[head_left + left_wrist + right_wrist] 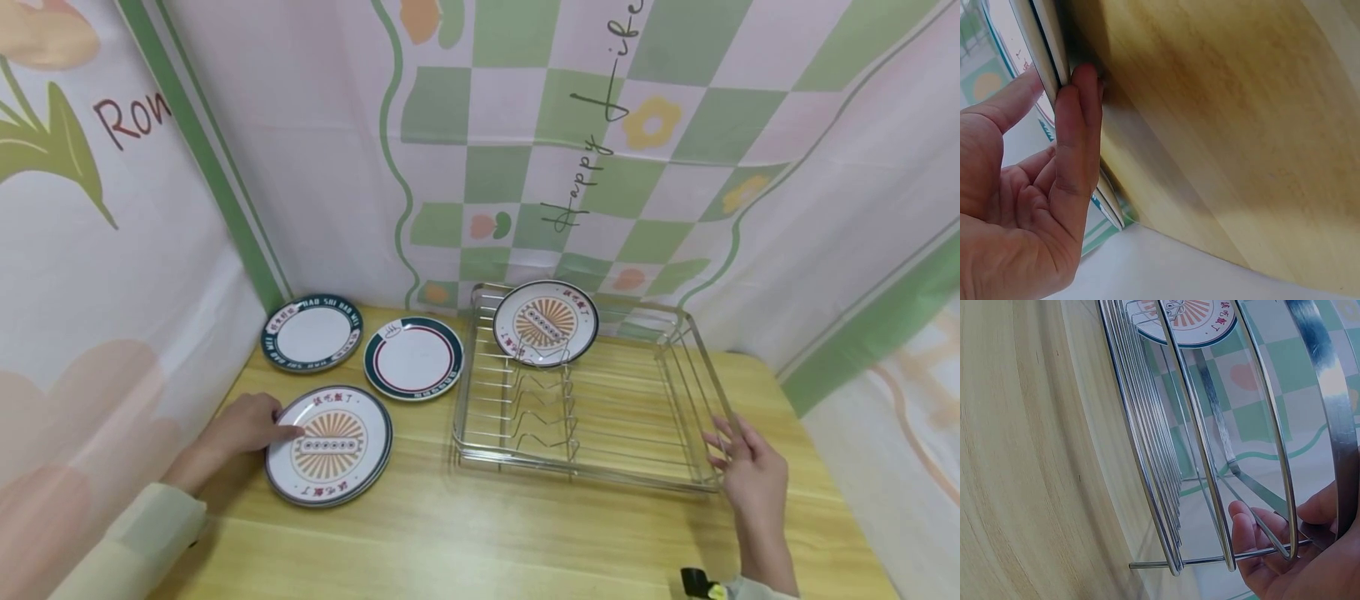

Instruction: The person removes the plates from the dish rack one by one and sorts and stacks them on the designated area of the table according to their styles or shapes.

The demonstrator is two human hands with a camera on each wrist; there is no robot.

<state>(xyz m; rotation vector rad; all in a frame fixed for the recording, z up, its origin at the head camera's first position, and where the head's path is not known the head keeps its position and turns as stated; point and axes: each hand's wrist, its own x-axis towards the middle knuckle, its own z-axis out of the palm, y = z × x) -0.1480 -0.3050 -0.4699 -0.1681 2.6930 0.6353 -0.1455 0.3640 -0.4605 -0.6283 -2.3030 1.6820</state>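
Observation:
My left hand [243,425] is at the left edge of a small stack of white plates [330,446] with an orange sunburst print. Its thumb lies on the top plate, and in the left wrist view the fingers [1072,144] reach under the rims [1047,44]. How many plates it pinches is unclear. On the right, my right hand [753,467] holds the side of a metal wire dish rack [622,479]; the right wrist view shows its fingers [1244,534] curled about the wires. A matching sunburst plate [546,323] leans in the rack's back left slots.
Two green-rimmed plates lie behind the stack, one at the back left [311,333] and one [414,358] beside the rack. The wooden table [450,533] meets patterned cloth [525,167] at the back and sides.

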